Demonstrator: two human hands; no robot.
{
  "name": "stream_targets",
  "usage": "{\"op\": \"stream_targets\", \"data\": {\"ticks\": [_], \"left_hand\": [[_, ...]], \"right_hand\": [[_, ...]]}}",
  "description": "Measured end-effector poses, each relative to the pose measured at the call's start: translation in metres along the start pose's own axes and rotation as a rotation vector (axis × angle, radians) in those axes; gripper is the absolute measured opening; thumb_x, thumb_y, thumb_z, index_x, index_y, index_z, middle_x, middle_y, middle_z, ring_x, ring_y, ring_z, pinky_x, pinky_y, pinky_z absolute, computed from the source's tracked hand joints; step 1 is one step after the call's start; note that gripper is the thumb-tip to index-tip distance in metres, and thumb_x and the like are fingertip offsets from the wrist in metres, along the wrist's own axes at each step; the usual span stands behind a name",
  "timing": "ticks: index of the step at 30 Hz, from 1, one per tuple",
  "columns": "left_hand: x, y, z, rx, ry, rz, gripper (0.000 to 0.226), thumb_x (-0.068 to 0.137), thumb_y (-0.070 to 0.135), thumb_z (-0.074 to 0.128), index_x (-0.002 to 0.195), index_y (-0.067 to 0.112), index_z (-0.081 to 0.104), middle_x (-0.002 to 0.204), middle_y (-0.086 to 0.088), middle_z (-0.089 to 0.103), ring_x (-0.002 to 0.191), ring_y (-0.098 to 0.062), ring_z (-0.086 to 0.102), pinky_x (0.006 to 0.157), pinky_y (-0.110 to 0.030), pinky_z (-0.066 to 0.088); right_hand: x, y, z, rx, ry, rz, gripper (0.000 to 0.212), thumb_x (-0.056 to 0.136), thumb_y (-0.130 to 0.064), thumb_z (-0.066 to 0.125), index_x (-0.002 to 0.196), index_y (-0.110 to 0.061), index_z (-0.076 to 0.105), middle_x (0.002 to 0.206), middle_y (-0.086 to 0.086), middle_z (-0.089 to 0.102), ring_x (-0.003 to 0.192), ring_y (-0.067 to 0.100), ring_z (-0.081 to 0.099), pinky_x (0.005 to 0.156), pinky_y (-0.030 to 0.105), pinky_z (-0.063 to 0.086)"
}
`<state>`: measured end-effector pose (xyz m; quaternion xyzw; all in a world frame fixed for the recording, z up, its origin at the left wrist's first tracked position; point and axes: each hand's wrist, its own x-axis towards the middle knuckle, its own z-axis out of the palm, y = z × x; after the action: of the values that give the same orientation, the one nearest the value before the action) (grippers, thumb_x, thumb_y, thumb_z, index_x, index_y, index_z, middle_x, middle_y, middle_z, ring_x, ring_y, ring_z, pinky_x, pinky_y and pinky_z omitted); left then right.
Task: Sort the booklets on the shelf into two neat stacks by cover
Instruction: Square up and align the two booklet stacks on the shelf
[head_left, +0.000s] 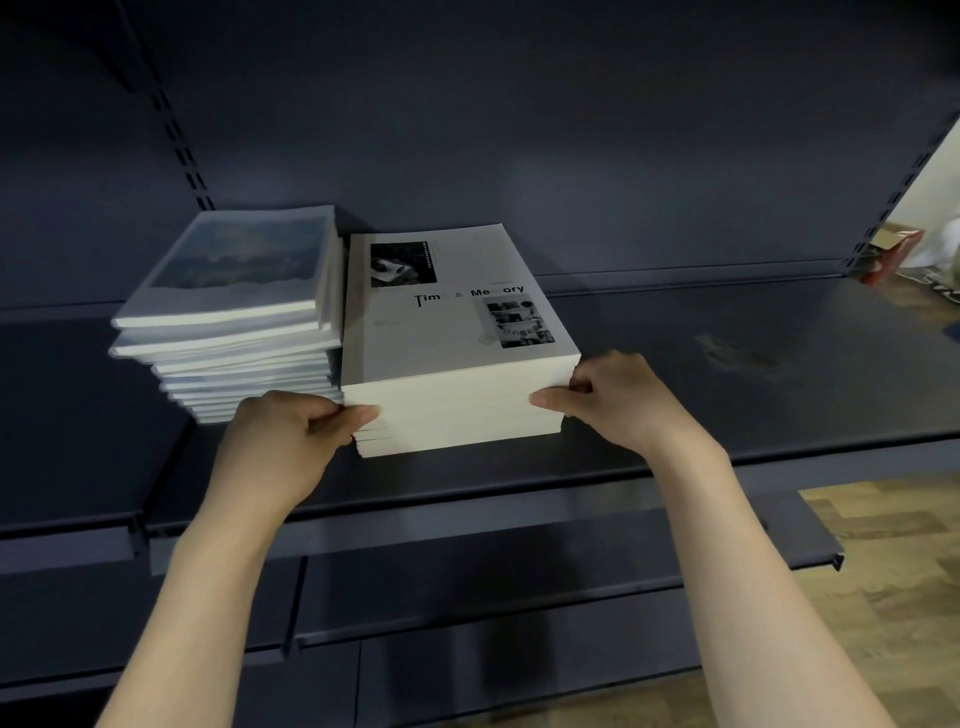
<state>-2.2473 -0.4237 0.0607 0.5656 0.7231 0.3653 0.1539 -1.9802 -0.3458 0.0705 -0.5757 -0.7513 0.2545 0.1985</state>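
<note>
Two stacks of booklets stand side by side on the dark shelf (701, 364). The right stack (457, 322) has white covers printed "Time & Memory" with black-and-white photos. My left hand (296, 436) grips its front left corner, thumb on the front edge. My right hand (618, 400) grips its front right corner in the same way. The left stack (234, 312) has covers with a blue-green landscape picture. Its booklets are fanned and slightly askew, and it touches the right stack.
The shelf's back panel (519, 130) rises right behind the stacks. A lower shelf (467, 597) juts out beneath my arms. At the far right lie a red box (891, 254) and bags, with wooden floor (893, 597) below.
</note>
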Motion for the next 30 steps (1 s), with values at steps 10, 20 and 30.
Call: {"op": "stream_targets", "data": {"ticks": [10, 20, 30], "left_hand": [[0.007, 0.006, -0.012, 0.119, -0.088, 0.033, 0.032, 0.084, 0.041, 0.062, 0.07, 0.014, 0.074, 0.07, 0.009, 0.068, 0.073, -0.005, 0.06, 0.067, -0.018, 0.043], [0.005, 0.034, -0.023, 0.423, -0.057, 0.03, 0.05, 0.075, 0.065, 0.055, 0.082, 0.018, 0.071, 0.089, 0.007, 0.064, 0.087, -0.016, 0.056, 0.075, -0.03, 0.048], [0.013, 0.036, -0.029, 0.476, -0.06, 0.061, 0.052, 0.075, 0.067, 0.05, 0.08, 0.019, 0.071, 0.086, 0.0, 0.068, 0.081, -0.02, 0.057, 0.07, -0.034, 0.05]], "right_hand": [[0.004, -0.009, -0.004, -0.139, -0.059, 0.004, 0.055, 0.082, -0.041, 0.069, 0.052, -0.009, 0.037, 0.05, 0.0, 0.038, 0.044, 0.014, 0.031, 0.045, 0.024, 0.025], [0.007, -0.01, -0.023, -0.085, -0.024, -0.026, 0.056, 0.076, -0.056, 0.068, 0.072, -0.001, 0.059, 0.062, 0.005, 0.049, 0.058, 0.015, 0.044, 0.052, 0.027, 0.029], [0.011, -0.018, -0.026, -0.081, -0.009, -0.15, 0.041, 0.077, -0.054, 0.066, 0.1, -0.021, 0.074, 0.077, 0.002, 0.072, 0.073, 0.017, 0.066, 0.062, 0.023, 0.047]]}}
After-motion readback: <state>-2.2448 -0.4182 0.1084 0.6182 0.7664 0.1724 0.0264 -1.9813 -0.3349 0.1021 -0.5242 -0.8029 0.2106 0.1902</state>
